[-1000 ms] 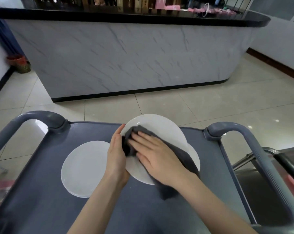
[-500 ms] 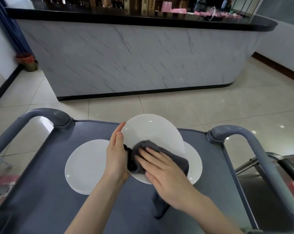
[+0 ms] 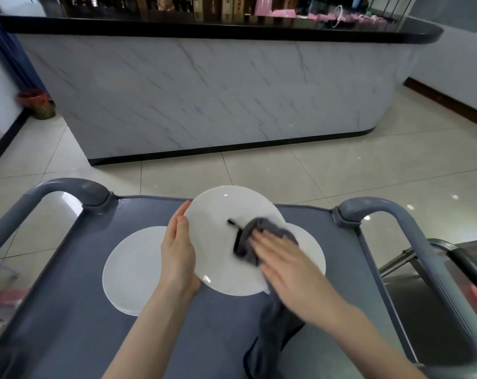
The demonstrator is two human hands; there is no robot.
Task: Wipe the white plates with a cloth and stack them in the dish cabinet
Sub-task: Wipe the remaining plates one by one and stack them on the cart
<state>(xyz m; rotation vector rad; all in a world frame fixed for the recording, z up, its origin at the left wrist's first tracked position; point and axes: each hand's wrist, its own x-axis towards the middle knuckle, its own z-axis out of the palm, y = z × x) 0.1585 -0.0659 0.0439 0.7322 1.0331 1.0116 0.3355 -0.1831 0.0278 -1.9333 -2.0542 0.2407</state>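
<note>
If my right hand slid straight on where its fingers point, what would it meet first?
First the cloth under the right hand, then bare plate, then probably the left hand at the rim.

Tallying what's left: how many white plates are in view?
3: the held plate in the left hand, under the cloth; a left plate flat on the cart; a right plate partly behind the held one. More may lie beneath.
</note>
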